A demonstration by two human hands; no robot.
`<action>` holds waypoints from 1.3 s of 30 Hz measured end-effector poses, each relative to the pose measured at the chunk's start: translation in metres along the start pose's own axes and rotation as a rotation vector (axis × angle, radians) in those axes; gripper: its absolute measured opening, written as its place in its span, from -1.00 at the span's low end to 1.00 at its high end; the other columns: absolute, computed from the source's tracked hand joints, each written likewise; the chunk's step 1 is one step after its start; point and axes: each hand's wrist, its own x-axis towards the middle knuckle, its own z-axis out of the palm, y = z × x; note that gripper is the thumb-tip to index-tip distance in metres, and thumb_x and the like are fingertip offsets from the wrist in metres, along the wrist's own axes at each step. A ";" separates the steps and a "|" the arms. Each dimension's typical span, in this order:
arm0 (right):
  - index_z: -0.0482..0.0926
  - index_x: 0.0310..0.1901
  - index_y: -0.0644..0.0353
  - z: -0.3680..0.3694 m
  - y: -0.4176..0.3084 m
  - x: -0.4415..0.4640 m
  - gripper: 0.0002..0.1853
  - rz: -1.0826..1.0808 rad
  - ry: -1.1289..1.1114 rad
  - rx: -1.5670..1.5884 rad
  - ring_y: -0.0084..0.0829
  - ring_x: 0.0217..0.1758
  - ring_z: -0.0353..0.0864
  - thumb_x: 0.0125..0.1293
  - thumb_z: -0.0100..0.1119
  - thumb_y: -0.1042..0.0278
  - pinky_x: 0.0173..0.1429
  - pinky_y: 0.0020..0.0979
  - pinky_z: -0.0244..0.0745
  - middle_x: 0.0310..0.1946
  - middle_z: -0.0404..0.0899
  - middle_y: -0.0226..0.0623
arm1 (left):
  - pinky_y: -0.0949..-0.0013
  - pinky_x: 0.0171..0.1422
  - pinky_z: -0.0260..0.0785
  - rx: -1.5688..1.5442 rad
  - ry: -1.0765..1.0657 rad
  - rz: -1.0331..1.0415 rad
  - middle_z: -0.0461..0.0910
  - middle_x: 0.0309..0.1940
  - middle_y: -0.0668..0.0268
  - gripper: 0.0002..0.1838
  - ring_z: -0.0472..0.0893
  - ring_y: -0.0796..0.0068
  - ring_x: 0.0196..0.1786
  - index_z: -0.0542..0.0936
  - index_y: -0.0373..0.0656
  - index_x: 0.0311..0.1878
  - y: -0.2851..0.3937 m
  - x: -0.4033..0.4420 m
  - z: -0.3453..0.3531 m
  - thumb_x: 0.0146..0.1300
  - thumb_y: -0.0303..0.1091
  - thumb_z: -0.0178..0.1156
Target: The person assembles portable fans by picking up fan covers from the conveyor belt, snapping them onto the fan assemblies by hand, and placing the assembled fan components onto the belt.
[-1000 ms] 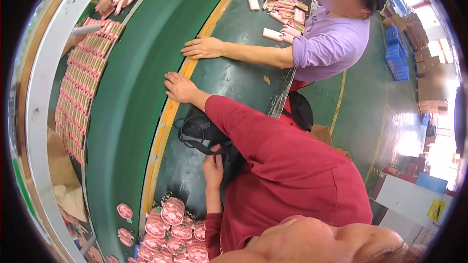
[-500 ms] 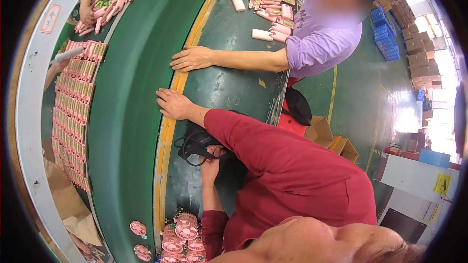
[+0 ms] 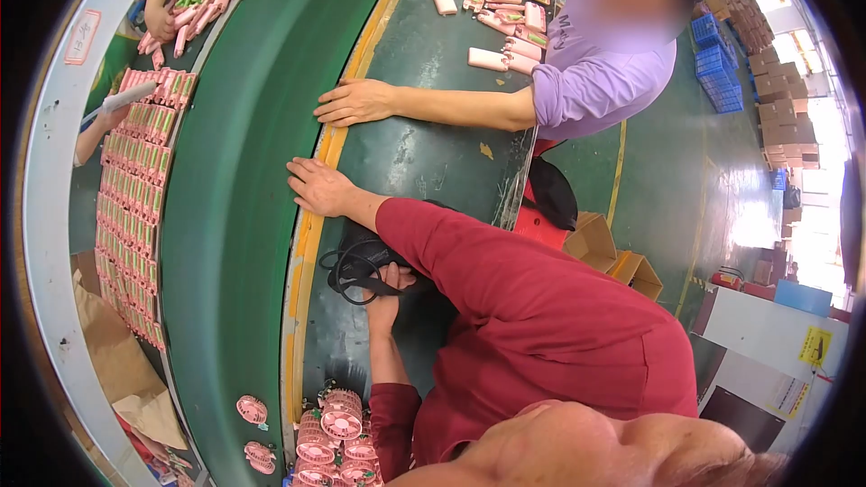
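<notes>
R hand (image 3: 320, 188) flat, L (image 3: 384, 303) w/ strap (image 3: 377, 285)

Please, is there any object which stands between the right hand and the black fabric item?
No separate object visibly does. The right hand rests on the yellow edge; the black fabric item lies close by on the worktop, with the left hand at it. The red right sleeve seems to hide part of it.
</notes>
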 end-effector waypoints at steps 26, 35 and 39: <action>0.46 0.09 0.26 0.002 0.000 0.002 -0.52 0.017 -0.030 -0.015 -0.12 0.42 0.22 0.27 0.14 0.09 0.43 -0.13 0.19 0.29 0.31 -0.05 | 0.42 -0.22 0.53 -0.087 0.001 -0.006 0.64 -0.46 0.19 -0.65 0.66 0.43 -0.40 0.60 -0.38 -0.28 -0.015 0.003 -0.001 0.45 -0.24 0.08; 0.48 0.07 0.30 0.002 -0.001 0.001 -0.54 0.008 -0.024 0.004 -0.07 0.42 0.22 0.27 0.14 0.11 0.44 -0.14 0.16 0.27 0.33 0.00 | 0.45 -0.24 0.49 -0.115 0.007 -0.010 0.64 -0.48 0.20 -0.66 0.65 0.45 -0.40 0.60 -0.38 -0.29 -0.025 0.004 -0.002 0.45 -0.24 0.08; 0.47 0.08 0.28 0.000 -0.002 -0.001 -0.53 0.016 -0.035 0.001 -0.09 0.43 0.21 0.27 0.14 0.11 0.44 -0.13 0.17 0.28 0.32 -0.02 | 0.47 -0.26 0.47 -0.122 0.008 -0.003 0.64 -0.48 0.21 -0.66 0.64 0.46 -0.41 0.60 -0.37 -0.29 -0.027 0.005 -0.002 0.45 -0.24 0.09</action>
